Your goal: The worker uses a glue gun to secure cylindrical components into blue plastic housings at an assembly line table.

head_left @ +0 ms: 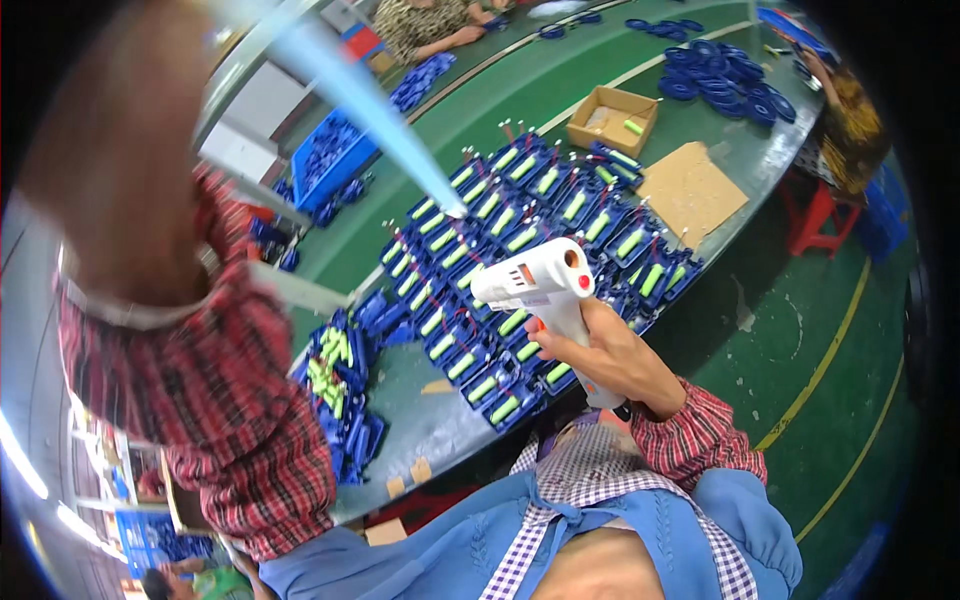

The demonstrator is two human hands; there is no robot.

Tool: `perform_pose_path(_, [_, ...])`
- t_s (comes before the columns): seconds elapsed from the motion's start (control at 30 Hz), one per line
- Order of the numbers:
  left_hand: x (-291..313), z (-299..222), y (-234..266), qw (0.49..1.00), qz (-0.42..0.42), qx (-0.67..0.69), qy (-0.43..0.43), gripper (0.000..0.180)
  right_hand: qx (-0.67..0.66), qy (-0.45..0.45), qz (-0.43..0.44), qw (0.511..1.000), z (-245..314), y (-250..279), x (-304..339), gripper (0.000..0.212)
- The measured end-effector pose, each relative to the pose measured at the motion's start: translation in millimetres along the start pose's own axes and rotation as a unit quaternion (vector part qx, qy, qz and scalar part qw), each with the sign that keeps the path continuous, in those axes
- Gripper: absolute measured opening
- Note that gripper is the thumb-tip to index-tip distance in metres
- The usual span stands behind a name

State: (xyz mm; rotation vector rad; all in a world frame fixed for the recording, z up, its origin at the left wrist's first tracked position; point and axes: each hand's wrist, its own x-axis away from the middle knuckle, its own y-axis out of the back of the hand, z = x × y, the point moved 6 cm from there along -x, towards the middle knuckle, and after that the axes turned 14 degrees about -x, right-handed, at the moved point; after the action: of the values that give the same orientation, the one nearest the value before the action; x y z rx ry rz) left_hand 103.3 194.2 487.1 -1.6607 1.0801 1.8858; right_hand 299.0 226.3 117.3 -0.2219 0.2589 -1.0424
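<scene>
My right hand point(625, 355) is closed around the grip of a white glue gun point(540, 275) with an orange trigger. The round opening in the gun's back end faces up toward me. Raised close at the upper left, my left hand point(120, 150) is smeared by motion, and its fingertips run to the picture's edge. From there a long, translucent, pale blue glue stick point(370, 105) slants down, its tip apart from the gun. Below both hands lie rows of blue plastic housings point(490, 225), each with a light-green battery cell and thin wires.
A cardboard box point(613, 118) and a brown board point(693, 190) lie beyond the rows. Loose green cells point(330, 365) and blue parts are heaped at left. Blue rings point(720, 80) pile up far right. A blue crate point(330, 150) and a red stool point(820, 220) flank the table; other people sit around it.
</scene>
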Motion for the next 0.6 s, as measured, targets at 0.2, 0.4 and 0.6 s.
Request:
perform_pose_path(0.2, [45.6,-50.3,-44.3,0.986,0.163,-0.014,-0.017,0.020,0.044,0.013,0.048,0.998,-13.9,-32.5,3.8,0.053])
perform_pose_path(0.4, [67.2,-84.1,-94.5,0.966,0.253,-0.015,-0.057,0.017,0.049,0.030,0.064,0.996,-7.8,-39.9,14.0,0.052])
perform_pose_path(0.6, [71.0,-99.2,-135.1,0.955,0.273,-0.022,-0.116,0.016,0.056,0.037,0.090,0.994,-1.4,-46.8,18.4,0.051])
